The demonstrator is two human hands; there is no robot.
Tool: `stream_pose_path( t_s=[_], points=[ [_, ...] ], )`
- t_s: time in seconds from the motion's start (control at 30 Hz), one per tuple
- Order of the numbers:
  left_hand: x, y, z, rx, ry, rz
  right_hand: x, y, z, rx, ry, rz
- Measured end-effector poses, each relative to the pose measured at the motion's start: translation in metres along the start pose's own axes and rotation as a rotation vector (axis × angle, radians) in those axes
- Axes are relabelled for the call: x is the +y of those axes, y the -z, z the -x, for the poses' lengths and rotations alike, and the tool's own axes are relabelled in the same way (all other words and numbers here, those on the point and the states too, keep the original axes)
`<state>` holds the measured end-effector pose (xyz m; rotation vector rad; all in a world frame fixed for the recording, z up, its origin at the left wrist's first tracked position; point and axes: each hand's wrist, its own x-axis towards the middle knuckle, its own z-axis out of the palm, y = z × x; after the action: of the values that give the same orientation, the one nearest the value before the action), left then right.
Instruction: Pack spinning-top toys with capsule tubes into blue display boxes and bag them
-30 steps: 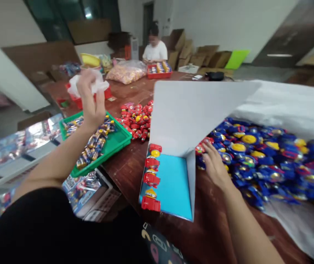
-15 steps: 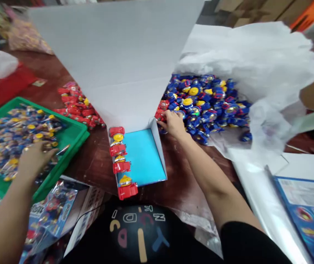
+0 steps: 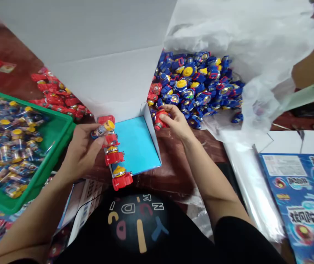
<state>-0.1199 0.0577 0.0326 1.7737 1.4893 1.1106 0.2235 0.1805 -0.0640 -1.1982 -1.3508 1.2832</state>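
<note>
My left hand (image 3: pixel 82 148) pinches a small printed tube with a yellow cap (image 3: pixel 101 129), held over the left side of an open white box with a light blue floor (image 3: pixel 137 146). Along that side stand several red toy pieces (image 3: pixel 115 157) with yellow and silver tops, partly covered by the hand and tube. Just outside the box's right wall, my right hand (image 3: pixel 176 123) grips a red plastic toy (image 3: pixel 161 119) between thumb and fingers. A pile of blue toys with yellow and red parts (image 3: pixel 198 84) lies beyond that hand.
At left sits a green tray (image 3: pixel 59 137) of capped tubes. Red toys (image 3: pixel 54 96) are heaped behind the box's left side. The tall white lid (image 3: pixel 96 77) rises at the back. White plastic sheeting (image 3: pixel 217 29) and blue printed cardboard (image 3: pixel 291 183) lie at right.
My left hand has moved from the green tray to the box's left side, bringing a yellow-capped tube. My right hand has drawn back slightly from the pile with a red toy. The view has shifted.
</note>
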Motion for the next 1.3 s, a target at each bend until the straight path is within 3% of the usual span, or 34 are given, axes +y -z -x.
stream_pose_path(
  t_s=[0.13, 0.23, 0.33, 0.47, 0.6, 0.73, 0.83, 0.9, 0.97, 1.03, 1.13, 1.23, 1.3],
  points=[
    [0.022, -0.018, 0.0, -0.227, 0.223, 0.313, -0.05, 0.005, 0.034, -0.041, 0.245, -0.064],
    [0.04, -0.036, -0.009, -0.418, 0.408, 0.439, -0.085, -0.017, 0.055, -0.018, 0.516, 0.066],
    [0.056, -0.048, -0.019, -0.495, 0.451, 0.401, -0.093, -0.042, 0.059, 0.098, 0.722, 0.151],
    [0.067, -0.046, -0.027, -0.527, 0.324, 0.265, -0.083, -0.052, 0.058, 0.262, 0.753, 0.213],
    [0.071, -0.042, -0.029, -0.583, 0.344, 0.24, -0.082, -0.048, 0.061, 0.413, 0.76, 0.3],
    [0.073, -0.044, -0.026, -0.619, 0.349, 0.259, -0.088, -0.048, 0.065, 0.361, 0.688, 0.46],
    [0.074, -0.048, -0.021, -0.593, 0.185, 0.141, -0.087, -0.053, 0.072, 0.278, 0.766, 0.306],
    [0.072, -0.051, -0.016, -0.46, -0.113, -0.095, -0.084, -0.059, 0.081, 0.262, 0.734, 0.229],
    [0.068, -0.052, -0.012, -0.263, -0.443, -0.375, -0.081, -0.063, 0.091, 0.241, 0.601, 0.261],
    [0.063, -0.05, -0.011, -0.159, -0.63, -0.598, -0.079, -0.06, 0.1, 0.192, 0.479, 0.308],
    [0.058, -0.042, -0.015, -0.239, -0.637, -0.704, -0.08, -0.045, 0.106, 0.006, 0.409, 0.259],
    [0.059, -0.036, -0.019, -0.354, -0.598, -0.627, -0.084, -0.024, 0.103, -0.267, 0.308, 0.105],
    [0.063, -0.035, -0.019, -0.42, -0.578, -0.583, -0.088, -0.015, 0.102, -0.363, 0.241, 0.046]
  ],
)
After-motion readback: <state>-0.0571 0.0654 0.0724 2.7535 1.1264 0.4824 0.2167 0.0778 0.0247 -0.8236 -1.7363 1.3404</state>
